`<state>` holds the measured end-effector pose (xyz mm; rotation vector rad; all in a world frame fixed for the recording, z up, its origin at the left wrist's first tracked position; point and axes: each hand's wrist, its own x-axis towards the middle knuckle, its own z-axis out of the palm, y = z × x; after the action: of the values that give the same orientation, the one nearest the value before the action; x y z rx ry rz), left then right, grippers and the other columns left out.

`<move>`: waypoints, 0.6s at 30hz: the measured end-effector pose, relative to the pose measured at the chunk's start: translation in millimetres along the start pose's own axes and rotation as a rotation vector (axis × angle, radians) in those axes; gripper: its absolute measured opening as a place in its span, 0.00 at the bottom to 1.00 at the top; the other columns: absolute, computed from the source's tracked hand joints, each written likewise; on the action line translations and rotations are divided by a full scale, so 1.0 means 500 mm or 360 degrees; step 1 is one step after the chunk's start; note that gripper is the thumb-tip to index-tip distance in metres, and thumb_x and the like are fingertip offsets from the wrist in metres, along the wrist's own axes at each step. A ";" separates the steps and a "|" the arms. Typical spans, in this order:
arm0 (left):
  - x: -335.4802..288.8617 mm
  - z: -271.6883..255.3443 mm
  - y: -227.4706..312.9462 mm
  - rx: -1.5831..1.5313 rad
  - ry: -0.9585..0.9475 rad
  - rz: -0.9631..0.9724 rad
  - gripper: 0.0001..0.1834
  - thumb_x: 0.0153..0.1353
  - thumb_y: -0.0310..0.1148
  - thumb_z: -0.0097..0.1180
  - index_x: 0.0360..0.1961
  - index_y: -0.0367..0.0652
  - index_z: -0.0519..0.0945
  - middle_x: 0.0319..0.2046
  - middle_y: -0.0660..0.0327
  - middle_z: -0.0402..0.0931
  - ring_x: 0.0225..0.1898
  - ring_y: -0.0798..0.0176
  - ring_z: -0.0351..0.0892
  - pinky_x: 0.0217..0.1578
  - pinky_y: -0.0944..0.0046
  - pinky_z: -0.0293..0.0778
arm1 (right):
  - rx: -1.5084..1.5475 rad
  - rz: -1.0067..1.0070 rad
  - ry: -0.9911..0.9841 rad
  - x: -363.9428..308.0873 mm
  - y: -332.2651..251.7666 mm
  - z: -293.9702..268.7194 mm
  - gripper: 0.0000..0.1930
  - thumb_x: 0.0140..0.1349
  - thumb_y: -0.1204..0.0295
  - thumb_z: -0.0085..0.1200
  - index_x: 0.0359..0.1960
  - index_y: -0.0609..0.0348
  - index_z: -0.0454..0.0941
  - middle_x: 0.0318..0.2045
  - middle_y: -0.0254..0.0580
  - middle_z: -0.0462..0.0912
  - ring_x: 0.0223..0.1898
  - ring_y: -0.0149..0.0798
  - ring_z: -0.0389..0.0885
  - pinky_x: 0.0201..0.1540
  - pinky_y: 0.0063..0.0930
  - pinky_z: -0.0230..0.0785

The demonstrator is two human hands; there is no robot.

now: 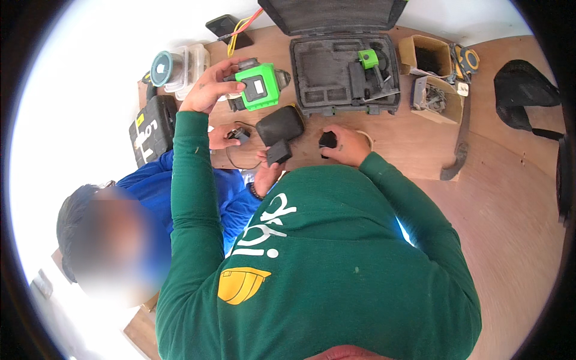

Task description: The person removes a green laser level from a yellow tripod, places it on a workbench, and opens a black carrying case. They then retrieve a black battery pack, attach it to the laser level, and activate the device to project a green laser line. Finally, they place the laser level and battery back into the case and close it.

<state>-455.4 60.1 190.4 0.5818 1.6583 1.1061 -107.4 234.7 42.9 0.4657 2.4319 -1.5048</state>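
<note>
My left hand (pixel 207 89) grips a green and black laser level (pixel 259 88) above the table, thumb over its black panel. At the table's near edge, my right hand (pixel 349 144) closes around a small black block (pixel 327 141); its exact kind is not clear. Between my hands lies a black zip pouch (pixel 280 125). A co-worker in blue sleeves at my left holds a dark adapter-like piece (pixel 240 135) with a cable in one hand (pixel 222 137). The co-worker's other hand (pixel 266 177) holds a black rectangular block (pixel 279 152).
An open foam-lined case (pixel 315 63) with a green-topped bracket (pixel 368 58) stands at the back. Right of it are two cardboard boxes (pixel 453 111) and a yellow tape measure (pixel 469 60). Plastic containers (pixel 195 66) and a black case (pixel 157 129) are left. A black cap (pixel 522 90) lies far right.
</note>
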 end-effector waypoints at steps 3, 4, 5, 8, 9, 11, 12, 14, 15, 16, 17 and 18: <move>-0.006 0.041 -0.028 -0.0357 0.0193 -0.0110 0.34 0.64 0.37 0.66 0.70 0.35 0.72 0.58 0.57 0.80 0.57 0.63 0.81 0.57 0.62 0.78 | 0.0024 0.0003 -0.0049 0.013 -0.019 -0.001 0.29 0.55 0.52 0.69 0.54 0.58 0.82 0.49 0.57 0.87 0.49 0.58 0.86 0.53 0.49 0.78; 0.000 0.070 -0.040 -0.0556 0.0255 -0.0105 0.33 0.66 0.38 0.65 0.69 0.36 0.73 0.58 0.58 0.80 0.57 0.62 0.82 0.57 0.60 0.78 | 0.0057 -0.0011 -0.0058 0.014 -0.014 -0.001 0.29 0.57 0.52 0.68 0.55 0.57 0.82 0.48 0.56 0.87 0.48 0.57 0.86 0.52 0.48 0.78; 0.006 0.115 -0.043 -0.0749 0.0322 -0.0103 0.31 0.68 0.39 0.64 0.68 0.37 0.73 0.58 0.58 0.80 0.57 0.61 0.82 0.57 0.59 0.79 | 0.0096 -0.0032 -0.0068 0.019 -0.007 0.007 0.28 0.58 0.53 0.67 0.56 0.56 0.81 0.48 0.55 0.87 0.47 0.56 0.86 0.51 0.47 0.78; 0.045 0.188 -0.082 -0.1133 0.0451 -0.0110 0.25 0.71 0.43 0.62 0.63 0.41 0.75 0.55 0.59 0.81 0.54 0.60 0.83 0.53 0.55 0.81 | 0.0087 -0.0141 0.0016 0.025 0.011 0.027 0.26 0.62 0.54 0.65 0.57 0.56 0.81 0.47 0.54 0.86 0.47 0.55 0.86 0.51 0.46 0.78; 0.052 0.224 -0.072 -0.1200 0.0501 -0.0092 0.24 0.71 0.43 0.62 0.61 0.40 0.75 0.53 0.59 0.81 0.52 0.61 0.83 0.51 0.55 0.81 | 0.0064 -0.0185 0.0064 0.027 0.017 0.032 0.25 0.63 0.54 0.65 0.57 0.56 0.81 0.48 0.54 0.86 0.47 0.55 0.86 0.51 0.46 0.78; 0.075 0.263 -0.074 -0.1243 0.0644 -0.0027 0.27 0.68 0.40 0.67 0.61 0.37 0.75 0.50 0.58 0.82 0.49 0.61 0.83 0.49 0.56 0.81 | 0.0126 -0.0183 0.0090 0.029 0.026 0.041 0.26 0.62 0.53 0.64 0.55 0.57 0.82 0.47 0.56 0.86 0.49 0.57 0.85 0.53 0.49 0.77; 0.084 0.276 -0.069 -0.1141 0.0743 0.0019 0.28 0.66 0.39 0.69 0.61 0.36 0.74 0.50 0.57 0.81 0.49 0.61 0.84 0.49 0.57 0.81 | 0.0159 -0.0189 0.0101 0.032 0.023 0.040 0.26 0.62 0.53 0.64 0.55 0.58 0.82 0.47 0.57 0.86 0.49 0.59 0.84 0.55 0.51 0.76; 0.097 0.298 -0.061 -0.0937 0.0932 0.0108 0.32 0.62 0.36 0.74 0.63 0.35 0.73 0.50 0.56 0.81 0.49 0.61 0.84 0.49 0.58 0.81 | 0.0098 -0.0052 0.0045 0.031 0.009 0.040 0.27 0.63 0.50 0.63 0.55 0.58 0.82 0.47 0.57 0.85 0.50 0.59 0.84 0.55 0.51 0.76; 0.102 0.299 -0.062 -0.0811 0.0997 0.0161 0.35 0.60 0.37 0.75 0.63 0.34 0.72 0.51 0.55 0.80 0.49 0.61 0.84 0.48 0.58 0.81 | 0.0067 0.0019 0.0019 0.030 0.002 0.040 0.28 0.64 0.48 0.63 0.55 0.58 0.82 0.48 0.57 0.85 0.50 0.59 0.85 0.56 0.51 0.76; 0.108 0.299 -0.068 -0.0685 0.1060 0.0214 0.37 0.58 0.37 0.77 0.64 0.33 0.72 0.53 0.54 0.80 0.49 0.61 0.83 0.47 0.59 0.81 | -0.0015 -0.0031 0.0042 0.032 -0.001 0.040 0.29 0.64 0.47 0.63 0.55 0.59 0.82 0.49 0.58 0.85 0.51 0.59 0.84 0.57 0.51 0.76; 0.113 0.301 -0.070 -0.0559 0.1120 0.0264 0.40 0.56 0.38 0.78 0.64 0.33 0.72 0.54 0.52 0.79 0.49 0.61 0.83 0.47 0.59 0.81 | -0.0097 -0.0076 0.0066 0.031 -0.005 0.039 0.31 0.64 0.45 0.62 0.56 0.59 0.82 0.51 0.58 0.84 0.52 0.59 0.84 0.58 0.51 0.75; 0.116 0.304 -0.071 -0.0432 0.1179 0.0313 0.42 0.54 0.38 0.80 0.65 0.32 0.71 0.55 0.51 0.78 0.49 0.61 0.83 0.46 0.60 0.80 | -0.0178 -0.0122 0.0090 0.030 -0.009 0.039 0.32 0.64 0.43 0.62 0.56 0.59 0.82 0.52 0.59 0.84 0.53 0.59 0.83 0.59 0.51 0.75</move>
<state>-332.2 148.4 122.1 0.1539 2.0370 1.8046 -122.2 217.4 32.6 0.4013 2.5889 -1.3931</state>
